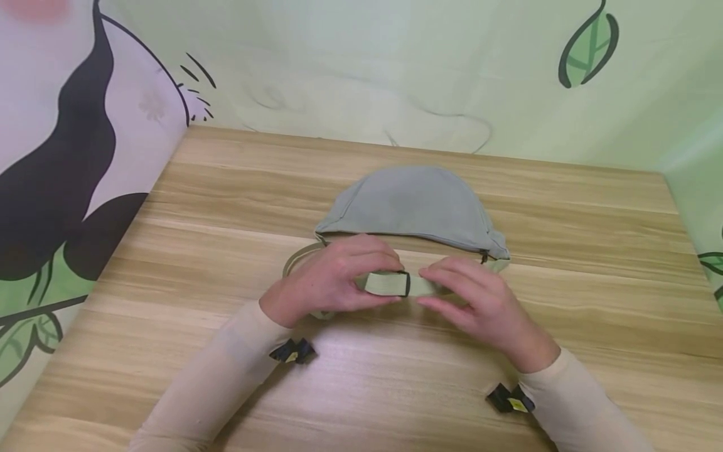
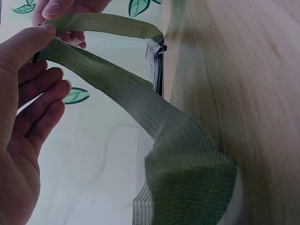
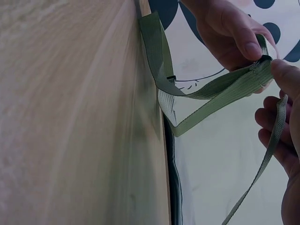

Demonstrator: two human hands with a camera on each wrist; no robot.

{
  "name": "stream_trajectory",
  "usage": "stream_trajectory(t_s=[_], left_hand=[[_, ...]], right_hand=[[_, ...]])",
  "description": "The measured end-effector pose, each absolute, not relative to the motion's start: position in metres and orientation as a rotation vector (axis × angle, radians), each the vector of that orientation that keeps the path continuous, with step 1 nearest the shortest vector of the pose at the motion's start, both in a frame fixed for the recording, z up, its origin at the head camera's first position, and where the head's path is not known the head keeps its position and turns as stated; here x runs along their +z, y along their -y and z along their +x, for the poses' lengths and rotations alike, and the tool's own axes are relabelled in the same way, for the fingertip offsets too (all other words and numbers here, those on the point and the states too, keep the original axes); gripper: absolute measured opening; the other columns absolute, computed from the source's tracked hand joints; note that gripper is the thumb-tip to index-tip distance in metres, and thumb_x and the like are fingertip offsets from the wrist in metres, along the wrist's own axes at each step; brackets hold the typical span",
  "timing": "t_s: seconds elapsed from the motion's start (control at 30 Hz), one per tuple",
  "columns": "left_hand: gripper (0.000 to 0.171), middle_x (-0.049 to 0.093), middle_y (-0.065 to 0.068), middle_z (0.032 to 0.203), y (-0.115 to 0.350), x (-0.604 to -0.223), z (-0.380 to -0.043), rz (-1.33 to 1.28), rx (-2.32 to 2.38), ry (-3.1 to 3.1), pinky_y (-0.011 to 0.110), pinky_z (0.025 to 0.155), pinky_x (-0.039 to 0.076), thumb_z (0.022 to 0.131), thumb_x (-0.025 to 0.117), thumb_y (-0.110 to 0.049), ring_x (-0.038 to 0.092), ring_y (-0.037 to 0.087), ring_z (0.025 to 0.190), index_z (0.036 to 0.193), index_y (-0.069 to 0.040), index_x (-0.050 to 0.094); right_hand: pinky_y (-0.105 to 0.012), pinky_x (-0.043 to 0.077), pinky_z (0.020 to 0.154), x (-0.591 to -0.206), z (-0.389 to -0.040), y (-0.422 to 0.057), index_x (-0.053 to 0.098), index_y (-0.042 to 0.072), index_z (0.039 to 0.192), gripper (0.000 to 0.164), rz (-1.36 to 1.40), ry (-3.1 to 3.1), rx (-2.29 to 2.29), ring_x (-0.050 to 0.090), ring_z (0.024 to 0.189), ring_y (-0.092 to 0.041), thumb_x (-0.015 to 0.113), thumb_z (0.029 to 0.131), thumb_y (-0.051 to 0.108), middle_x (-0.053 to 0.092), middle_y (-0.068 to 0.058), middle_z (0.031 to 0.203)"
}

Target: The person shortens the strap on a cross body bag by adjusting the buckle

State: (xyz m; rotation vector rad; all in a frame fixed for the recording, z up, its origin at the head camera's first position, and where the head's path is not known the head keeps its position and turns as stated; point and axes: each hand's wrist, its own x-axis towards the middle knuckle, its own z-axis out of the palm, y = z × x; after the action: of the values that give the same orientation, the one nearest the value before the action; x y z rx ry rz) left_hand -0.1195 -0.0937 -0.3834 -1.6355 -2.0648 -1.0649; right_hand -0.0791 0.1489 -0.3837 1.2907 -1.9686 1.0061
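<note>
A grey half-moon waist bag (image 1: 412,204) lies on the table with its green webbing strap (image 1: 386,284) drawn toward me. On the strap sits a black slider buckle (image 1: 407,284), between my two hands. My left hand (image 1: 339,276) pinches the strap just left of the buckle, thumb below and fingers above in the head view. My right hand (image 1: 480,298) pinches the strap to the right of the buckle between thumb and fingers. In the left wrist view a wide length of webbing (image 2: 136,103) slopes down from my left thumb. A loop of strap (image 3: 159,56) shows in the right wrist view.
The wooden table (image 1: 361,389) reaches back to a printed wall cloth (image 1: 339,69) with leaf drawings. Dark wrist pieces (image 1: 294,351) hang by both sleeves. The bag's zip (image 1: 452,243) runs along its near edge.
</note>
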Motion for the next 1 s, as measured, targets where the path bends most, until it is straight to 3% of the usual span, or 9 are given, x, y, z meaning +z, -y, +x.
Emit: stream_trajectory(t_s=[0.53, 1.0], left_hand=[[0.025, 0.067, -0.001, 0.097, 0.092, -0.386, -0.119, -1.648, -1.043, 2.076, 0.019, 0.09, 0.047, 0.081, 0.074, -0.028, 0.06, 0.008, 0.094, 0.097, -0.009, 0.07], [0.026, 0.068, -0.004, 0.097, 0.092, -0.386, -0.117, -1.635, -1.014, 2.129, 0.019, 0.091, 0.046, 0.083, 0.073, -0.031, 0.059, 0.006, 0.095, 0.099, -0.011, 0.07]], right_hand=[[-0.029, 0.054, 0.08, -0.375, -0.075, -0.141, 0.069, -0.003, 0.101, 0.032, 1.307, 2.005, 0.909, 0.064, 0.082, -0.022, 0.072, 0.084, 0.024, 0.068, -0.008, 0.092], [-0.024, 0.055, 0.08, -0.373, -0.072, -0.134, 0.068, -0.004, 0.108, 0.039, 1.307, 2.027, 0.918, 0.066, 0.081, -0.019, 0.075, 0.079, 0.022, 0.069, -0.008, 0.092]])
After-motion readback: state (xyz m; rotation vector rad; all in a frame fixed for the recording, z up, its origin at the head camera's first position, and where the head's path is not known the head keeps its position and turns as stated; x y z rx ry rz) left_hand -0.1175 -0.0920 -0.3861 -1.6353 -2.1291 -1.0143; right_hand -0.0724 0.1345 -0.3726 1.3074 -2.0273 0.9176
